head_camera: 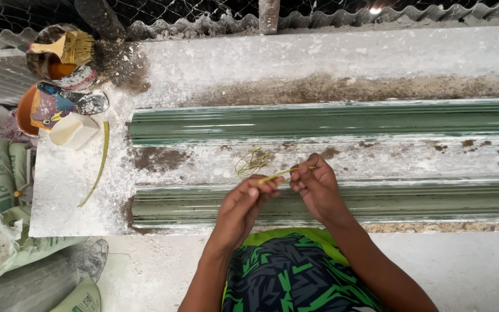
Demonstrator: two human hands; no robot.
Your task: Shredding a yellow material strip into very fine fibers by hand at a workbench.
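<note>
Both hands are pinching one thin green strip point(277, 175) over the green mould point(330, 124): left hand point(244, 205) at seven o'clock, right hand point(314, 188) at four, fingers clamped together on it. Keeping it taut should stop tangles like the loose fibres point(252, 163) at eleven.

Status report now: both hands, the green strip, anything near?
Left hand and right hand pinch green strip between them. Strip off bench. Loose fibre tangle lies just beyond, on green mould.

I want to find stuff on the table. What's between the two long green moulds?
In the head view, between the upper green mould and lower green mould runs a white, dusty strip with brown patches. A small tangle of yellowish fibre lies on it.
</note>
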